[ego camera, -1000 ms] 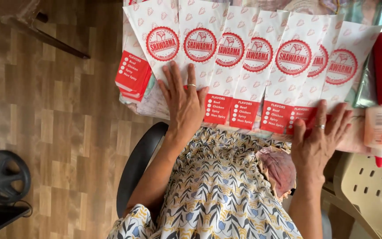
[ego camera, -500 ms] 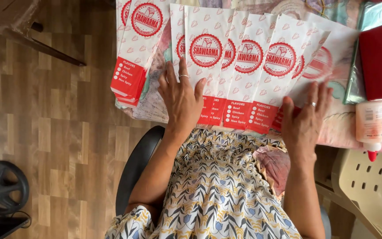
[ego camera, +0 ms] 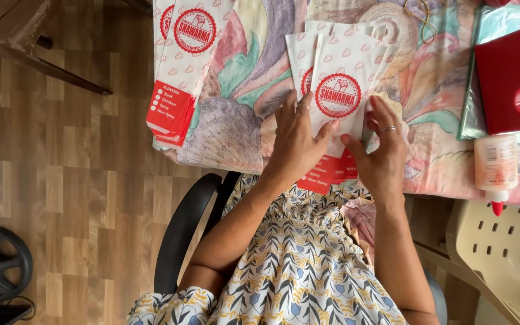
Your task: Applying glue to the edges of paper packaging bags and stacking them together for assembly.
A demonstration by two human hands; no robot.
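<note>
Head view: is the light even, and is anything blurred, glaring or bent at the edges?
Head view: soft, even daylight, no hard shadows; the left hand and right hand on the gathered paper bags are sharp; a mild sheen lies on the red plastic box; the glue bottle and floor look slightly stretched toward the edges.

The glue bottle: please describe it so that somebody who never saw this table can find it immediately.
Start at the table with the colourful patterned cloth and go to its right end, where a big red box lies. Just below that box, at the table's near edge, lies the glue bottle. It is small, whitish and lying down with a red tip, unlike the flat paper bags between both hands.
</note>
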